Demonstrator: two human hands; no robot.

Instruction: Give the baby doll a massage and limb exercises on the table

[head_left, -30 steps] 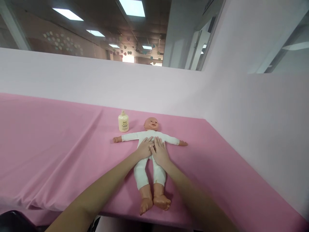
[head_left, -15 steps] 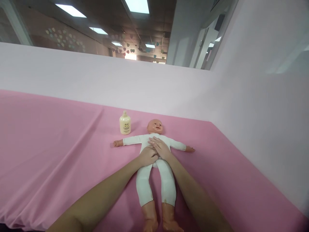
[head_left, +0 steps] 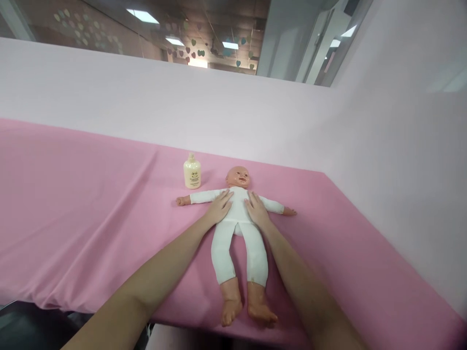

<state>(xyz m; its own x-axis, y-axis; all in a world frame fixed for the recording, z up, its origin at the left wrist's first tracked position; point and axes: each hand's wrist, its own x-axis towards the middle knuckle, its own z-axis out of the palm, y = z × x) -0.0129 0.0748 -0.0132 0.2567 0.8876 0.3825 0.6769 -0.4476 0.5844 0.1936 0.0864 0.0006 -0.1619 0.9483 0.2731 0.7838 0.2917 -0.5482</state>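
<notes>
Apart now after overlapping, left hand point(head_left: 219, 207) and right hand point(head_left: 258, 212) lie flat, fingers spread, holding nothing, on the white-suited doll point(head_left: 238, 210); a rounded cream bottle point(head_left: 192, 172) stands beyond the left fingers on the pink-draped surface point(head_left: 91, 218).

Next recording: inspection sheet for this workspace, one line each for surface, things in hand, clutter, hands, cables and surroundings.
Surface: pink cloth covers the table, with folds at the left.
Things in hand: doll lies face up in a white suit, arms spread, bare feet near the front edge.
Clutter: cream bottle stands upright beside the doll's head, apart from it.
Hands: left hand and right hand lie flat and open on the doll's chest with a gap between them, gripping nothing.
Cables: nothing seen.
Surroundings: pale wall behind and to the right. Glass above it shows ceiling lights and heart shapes.
</notes>
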